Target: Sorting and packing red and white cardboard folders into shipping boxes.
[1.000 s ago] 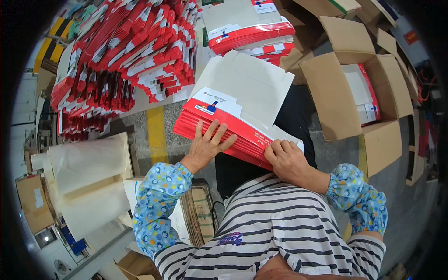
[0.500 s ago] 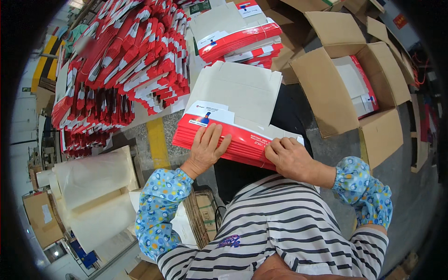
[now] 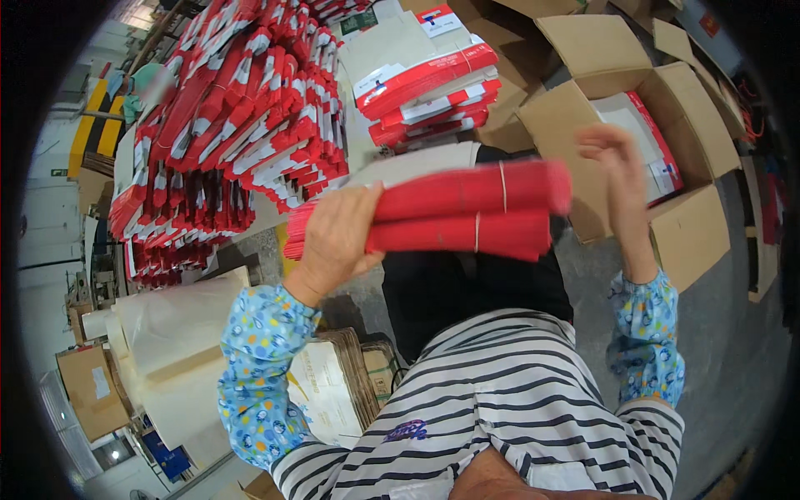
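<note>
Now, the open box (image 3: 560,125) serves as landmark. Left of it, above the dark trousers (image 3: 475,292), is the bundle (image 3: 450,200): flat red cartons in two layers, red edges facing the wearer, pale board behind. Its right end is blurred and overlaps the nearest flap of the box in view; cannot tell if they touch, nor if the lap takes any weight.

Left hand (image 3: 337,233) clamped on the end of the bundle farthest from the box, fingers over the top, thumb low. Probably gripped there because pinching across the edges keeps both layers together. Pale bands (image 3: 504,187) cross the red edges, presumably to stop the cartons fanning out.

Right hand (image 3: 617,171) raised in front of the box, blurred, fingers apart, clear of the bundle. The left alone seems to be steadying it.

Inside the box, another pack (image 3: 637,137) of pale board leans, red edge toward the far wall. Flaps stand outward, likely so they do not cover the opening.

Left of the box, on the desk (image 3: 360,137), a short stack (image 3: 433,75) lies flat, perhaps for stability. Farthest left of the box, a tall pile (image 3: 242,108) slants in overlapping rows; the overlap likely keeps it from sliding.
</note>
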Motion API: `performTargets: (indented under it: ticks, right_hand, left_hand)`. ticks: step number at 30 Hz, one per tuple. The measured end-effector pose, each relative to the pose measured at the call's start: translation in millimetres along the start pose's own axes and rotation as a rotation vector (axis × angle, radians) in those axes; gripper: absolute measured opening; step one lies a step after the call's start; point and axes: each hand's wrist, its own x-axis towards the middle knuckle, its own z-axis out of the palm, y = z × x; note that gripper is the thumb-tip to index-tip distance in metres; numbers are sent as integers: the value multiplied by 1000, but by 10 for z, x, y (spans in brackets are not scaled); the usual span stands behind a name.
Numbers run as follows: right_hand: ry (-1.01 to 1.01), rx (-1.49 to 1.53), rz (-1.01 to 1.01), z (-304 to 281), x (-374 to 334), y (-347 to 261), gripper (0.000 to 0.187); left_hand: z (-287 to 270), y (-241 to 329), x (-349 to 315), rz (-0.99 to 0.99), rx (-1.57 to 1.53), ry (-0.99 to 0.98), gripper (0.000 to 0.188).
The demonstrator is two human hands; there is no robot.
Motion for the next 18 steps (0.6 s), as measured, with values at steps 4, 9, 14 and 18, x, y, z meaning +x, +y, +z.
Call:
performTargets:
  ticks: [4,9,14,18]
  right_hand:
    - [273,390,137,-267,-184,391,20]
    - [-121,466,386,760,-268,352,26]
    - [-91,306,4,1478,398,469,50]
    - [16,48,-203,1385,1189,519,66]
  left_hand:
    - [-260,-238,295,-177,-41,89,76]
    - [-654,-566,632,-548,-142,45,67]
    - [-1170,-717,661,-677,-319,108,66]
    - [-1527,-409,654,-851,-730,192,52]
